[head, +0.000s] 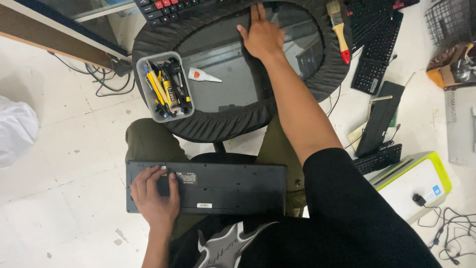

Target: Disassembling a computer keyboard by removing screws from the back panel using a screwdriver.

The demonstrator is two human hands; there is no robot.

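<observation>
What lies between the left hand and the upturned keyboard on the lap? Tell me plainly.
Nothing visible. The left hand rests directly on the back of the black keyboard, fingers spread over its left end. The right hand is far off, pressed flat on the round glass table.

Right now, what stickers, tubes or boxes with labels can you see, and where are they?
Black label: keyboard's underside, beside left hand.
White sticker: small rectangle, keyboard's lower edge.
White glue bottle: orange mark, lying on round table.
Yellow-black tube: inside clear tool tub.
</observation>
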